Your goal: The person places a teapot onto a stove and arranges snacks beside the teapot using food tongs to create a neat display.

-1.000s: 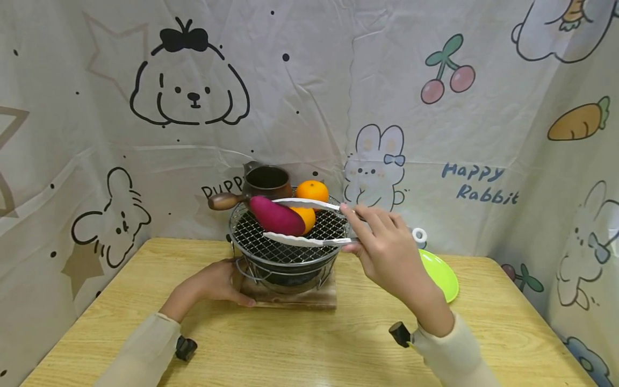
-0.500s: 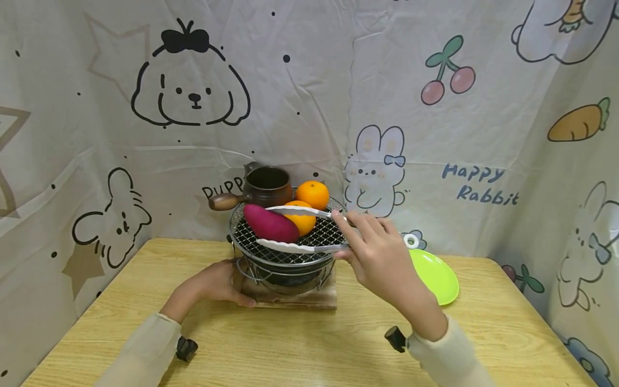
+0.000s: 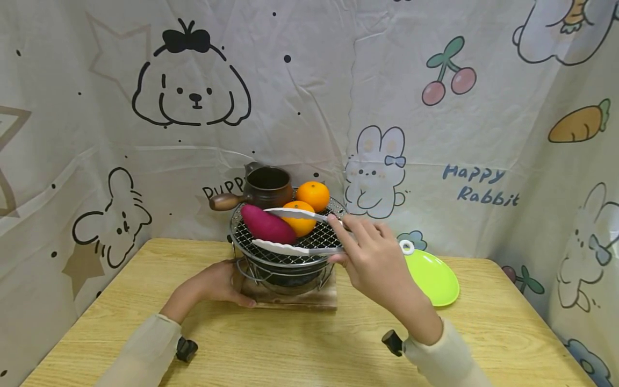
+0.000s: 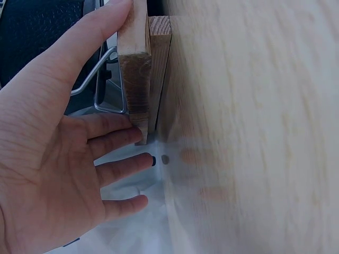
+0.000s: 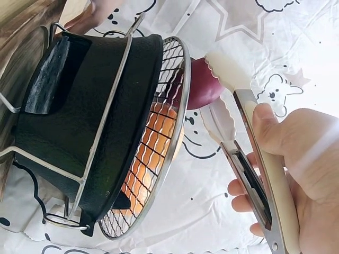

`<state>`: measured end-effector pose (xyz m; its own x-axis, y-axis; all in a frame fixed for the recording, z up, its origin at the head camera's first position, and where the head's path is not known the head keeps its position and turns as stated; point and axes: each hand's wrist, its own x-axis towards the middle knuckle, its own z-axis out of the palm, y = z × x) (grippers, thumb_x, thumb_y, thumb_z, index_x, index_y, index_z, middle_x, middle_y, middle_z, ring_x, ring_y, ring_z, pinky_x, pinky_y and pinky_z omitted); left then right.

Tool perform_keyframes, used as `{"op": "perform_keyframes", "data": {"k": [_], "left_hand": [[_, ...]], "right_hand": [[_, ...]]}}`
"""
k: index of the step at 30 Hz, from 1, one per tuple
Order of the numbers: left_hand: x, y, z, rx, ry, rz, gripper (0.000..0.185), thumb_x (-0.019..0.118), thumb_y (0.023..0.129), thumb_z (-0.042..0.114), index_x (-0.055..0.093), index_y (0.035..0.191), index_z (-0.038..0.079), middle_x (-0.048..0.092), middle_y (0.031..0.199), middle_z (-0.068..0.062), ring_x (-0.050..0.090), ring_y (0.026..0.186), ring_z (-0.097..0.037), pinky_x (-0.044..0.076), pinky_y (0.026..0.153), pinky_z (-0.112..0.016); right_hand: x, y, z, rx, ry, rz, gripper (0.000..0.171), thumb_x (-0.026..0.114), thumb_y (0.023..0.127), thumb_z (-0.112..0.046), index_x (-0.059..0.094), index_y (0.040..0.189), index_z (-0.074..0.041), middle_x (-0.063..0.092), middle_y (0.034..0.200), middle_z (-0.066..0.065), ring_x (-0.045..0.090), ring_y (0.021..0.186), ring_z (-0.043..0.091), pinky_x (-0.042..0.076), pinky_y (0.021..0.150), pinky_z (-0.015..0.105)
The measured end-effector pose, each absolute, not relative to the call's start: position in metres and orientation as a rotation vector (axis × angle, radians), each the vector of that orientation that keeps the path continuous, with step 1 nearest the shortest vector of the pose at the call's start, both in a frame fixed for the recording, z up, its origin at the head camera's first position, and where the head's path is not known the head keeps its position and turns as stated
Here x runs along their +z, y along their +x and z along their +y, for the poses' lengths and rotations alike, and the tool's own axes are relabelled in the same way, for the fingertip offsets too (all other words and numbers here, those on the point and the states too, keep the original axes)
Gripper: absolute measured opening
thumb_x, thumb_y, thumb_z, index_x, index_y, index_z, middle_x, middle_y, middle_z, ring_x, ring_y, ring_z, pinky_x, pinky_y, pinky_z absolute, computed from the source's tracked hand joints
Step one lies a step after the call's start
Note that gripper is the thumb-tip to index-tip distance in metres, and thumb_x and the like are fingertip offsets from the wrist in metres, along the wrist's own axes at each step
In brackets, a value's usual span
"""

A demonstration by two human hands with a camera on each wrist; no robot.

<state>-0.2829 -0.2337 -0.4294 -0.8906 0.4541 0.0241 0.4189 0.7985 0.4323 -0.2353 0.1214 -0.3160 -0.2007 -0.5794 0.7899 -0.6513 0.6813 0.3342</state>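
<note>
My right hand (image 3: 377, 258) grips a pair of tongs (image 3: 290, 248) with white scalloped tips and metal arms. The tongs are spread, one tip at each side of a purple sweet potato (image 3: 267, 224) that lies on the wire grill rack (image 3: 329, 236). Two oranges (image 3: 299, 224) sit on the rack to its right. My left hand (image 3: 220, 282) rests against the left end of the wooden board (image 4: 135, 69) under the grill. In the left wrist view its fingers are straight and spread, with the thumb along the board and two fingertips at its end.
A brown pot (image 3: 267, 185) with a wooden handle stands at the back left of the rack. The black stove body (image 5: 79, 106) sits in a wire frame. A green plate (image 3: 435, 279) lies on the wooden table (image 3: 314, 349) at right. A printed curtain (image 3: 304, 107) hangs behind.
The sweet potato has moved down and left from between the tongs' tips onto the rack. The right hand and tongs have shifted slightly left and lower. The left hand stays put.
</note>
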Motion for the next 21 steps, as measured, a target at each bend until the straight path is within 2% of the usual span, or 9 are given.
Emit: {"op": "perform_keyframes", "data": {"k": [8,18,21], "left_hand": [[-0.431,-0.284,-0.235,0.701,0.704,2.891,0.11,0.089,0.067,0.06,0.043,0.152,0.007,0.056,0.146,-0.018,0.055,0.132,-0.038,0.045,0.11,-0.055],[-0.429,-0.284,-0.234,0.694,0.711,2.899,0.104,0.09,0.066,0.058,0.049,0.148,0.009,0.066,0.132,-0.015,0.063,0.118,-0.031,0.051,0.102,-0.049],[-0.431,-0.284,-0.234,0.696,0.695,2.898,0.104,0.09,0.065,0.059,0.049,0.147,0.009,0.065,0.133,-0.015,0.062,0.12,-0.031,0.051,0.103,-0.05]], "right_hand": [[-0.32,-0.236,0.117,0.029,0.944,-1.897,0.06,0.035,0.108,-0.05,0.062,0.139,-0.006,0.069,0.115,0.016,0.066,0.1,0.032,0.054,0.078,0.045],[-0.317,-0.234,0.112,0.002,0.907,-1.871,0.063,0.033,0.108,-0.052,0.065,0.136,-0.005,0.07,0.113,0.016,0.067,0.096,0.032,0.055,0.074,0.044],[-0.311,-0.234,0.111,-0.034,0.9,-1.888,0.065,0.03,0.109,-0.053,0.065,0.136,-0.005,0.07,0.113,0.015,0.067,0.096,0.031,0.055,0.074,0.043]]}}
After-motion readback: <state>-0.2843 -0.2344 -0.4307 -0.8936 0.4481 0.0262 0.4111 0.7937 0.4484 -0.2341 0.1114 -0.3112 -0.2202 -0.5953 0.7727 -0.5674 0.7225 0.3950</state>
